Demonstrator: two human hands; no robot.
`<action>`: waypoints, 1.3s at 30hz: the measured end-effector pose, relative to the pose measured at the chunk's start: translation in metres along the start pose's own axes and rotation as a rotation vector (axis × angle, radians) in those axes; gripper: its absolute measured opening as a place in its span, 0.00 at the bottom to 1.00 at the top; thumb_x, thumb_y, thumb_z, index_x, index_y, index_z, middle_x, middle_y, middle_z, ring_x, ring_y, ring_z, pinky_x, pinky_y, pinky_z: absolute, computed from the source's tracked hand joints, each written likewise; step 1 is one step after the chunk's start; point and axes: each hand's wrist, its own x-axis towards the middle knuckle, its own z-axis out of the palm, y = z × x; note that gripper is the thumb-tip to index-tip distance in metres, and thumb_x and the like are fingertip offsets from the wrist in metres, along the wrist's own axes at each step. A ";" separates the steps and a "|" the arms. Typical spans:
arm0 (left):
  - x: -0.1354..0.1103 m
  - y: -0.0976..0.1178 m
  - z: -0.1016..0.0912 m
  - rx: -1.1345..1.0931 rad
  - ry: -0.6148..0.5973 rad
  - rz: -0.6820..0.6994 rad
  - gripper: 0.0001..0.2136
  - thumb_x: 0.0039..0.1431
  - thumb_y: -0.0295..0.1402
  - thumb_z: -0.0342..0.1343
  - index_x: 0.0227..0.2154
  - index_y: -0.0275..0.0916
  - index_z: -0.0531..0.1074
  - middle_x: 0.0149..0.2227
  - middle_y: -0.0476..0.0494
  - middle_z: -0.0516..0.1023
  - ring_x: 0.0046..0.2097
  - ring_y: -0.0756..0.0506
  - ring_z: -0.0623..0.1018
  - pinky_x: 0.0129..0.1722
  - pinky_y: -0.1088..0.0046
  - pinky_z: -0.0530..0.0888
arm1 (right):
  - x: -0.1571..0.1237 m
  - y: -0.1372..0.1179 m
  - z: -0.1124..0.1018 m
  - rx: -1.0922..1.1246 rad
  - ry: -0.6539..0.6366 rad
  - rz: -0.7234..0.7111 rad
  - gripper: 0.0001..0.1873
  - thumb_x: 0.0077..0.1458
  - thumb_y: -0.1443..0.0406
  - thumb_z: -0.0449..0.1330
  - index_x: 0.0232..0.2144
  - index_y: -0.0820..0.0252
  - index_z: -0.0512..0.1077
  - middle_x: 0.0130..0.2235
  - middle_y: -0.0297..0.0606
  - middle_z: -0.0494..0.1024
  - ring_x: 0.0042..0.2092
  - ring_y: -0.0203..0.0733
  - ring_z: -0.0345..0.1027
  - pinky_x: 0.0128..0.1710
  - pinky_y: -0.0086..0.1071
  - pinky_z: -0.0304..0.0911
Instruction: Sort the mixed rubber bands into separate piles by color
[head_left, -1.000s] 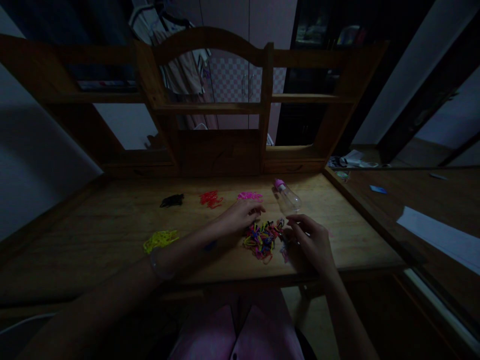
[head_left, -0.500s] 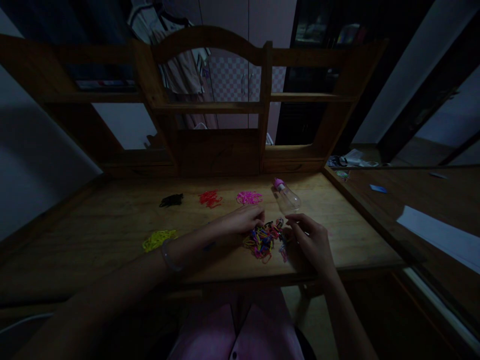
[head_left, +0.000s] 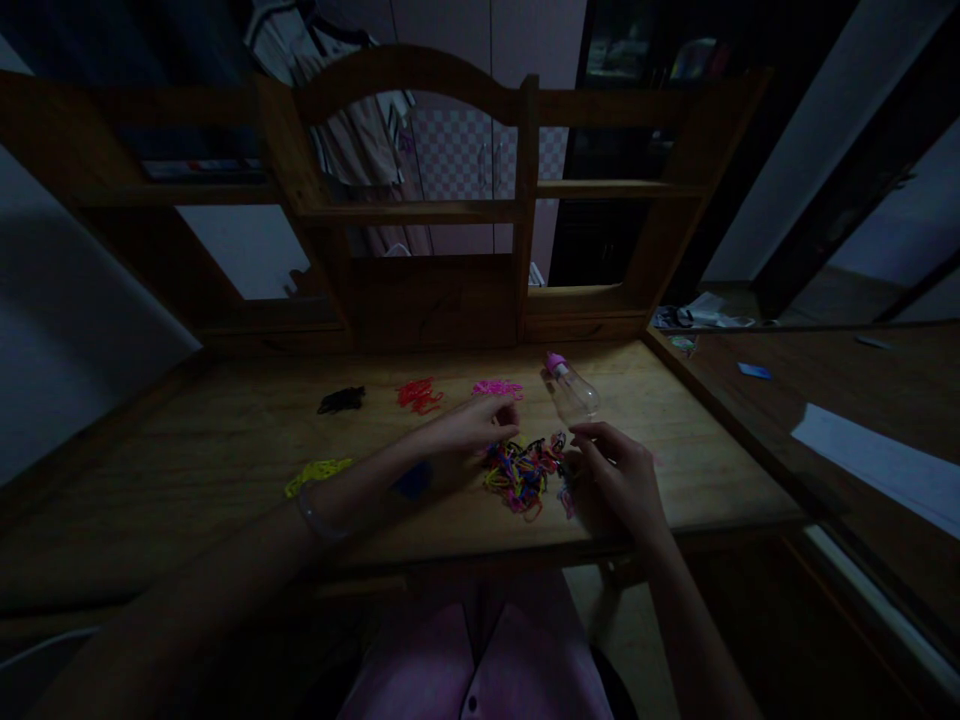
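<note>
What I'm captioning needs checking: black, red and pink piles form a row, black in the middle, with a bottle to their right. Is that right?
Black isn't in the middle: the head view shows the red pile between the black pile and the pink pile. The bottle is indeed to their right.

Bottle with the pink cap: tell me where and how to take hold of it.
Pinch the bottle at its narrow neck, just below the pink cap, probably best from above and the right with the right hand. It lies on its side, cap pointing away, and widens toward its rounded near end, which could roll. The pink pile lies left of the cap.
</note>
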 end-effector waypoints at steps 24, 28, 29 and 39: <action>0.021 -0.004 0.013 0.138 -0.041 -0.054 0.06 0.47 0.33 0.59 0.28 0.37 0.74 0.30 0.47 0.76 0.33 0.47 0.73 0.29 0.74 0.64 | 0.000 -0.001 -0.001 -0.014 0.003 0.010 0.11 0.59 0.60 0.56 0.40 0.55 0.76 0.38 0.37 0.81 0.37 0.44 0.76 0.37 0.33 0.68; 0.021 -0.011 0.008 0.065 -0.087 -0.085 0.07 0.48 0.34 0.57 0.29 0.35 0.75 0.28 0.47 0.77 0.29 0.48 0.74 0.26 0.76 0.64 | -0.001 -0.003 -0.002 -0.014 0.003 0.005 0.11 0.59 0.61 0.56 0.40 0.55 0.76 0.38 0.38 0.81 0.37 0.44 0.76 0.38 0.33 0.68; 0.022 -0.013 0.006 0.054 -0.094 -0.087 0.07 0.48 0.34 0.57 0.28 0.35 0.75 0.27 0.47 0.77 0.29 0.48 0.74 0.26 0.76 0.65 | -0.001 -0.003 -0.002 -0.011 0.005 0.005 0.11 0.58 0.61 0.56 0.40 0.55 0.76 0.38 0.38 0.81 0.37 0.44 0.76 0.38 0.33 0.68; 0.027 -0.008 -0.001 0.105 -0.022 -0.049 0.05 0.47 0.31 0.58 0.26 0.36 0.76 0.28 0.47 0.77 0.32 0.47 0.73 0.30 0.75 0.65 | 0.000 0.000 -0.001 -0.006 0.010 0.005 0.12 0.59 0.60 0.56 0.40 0.55 0.77 0.38 0.37 0.81 0.38 0.45 0.76 0.38 0.34 0.68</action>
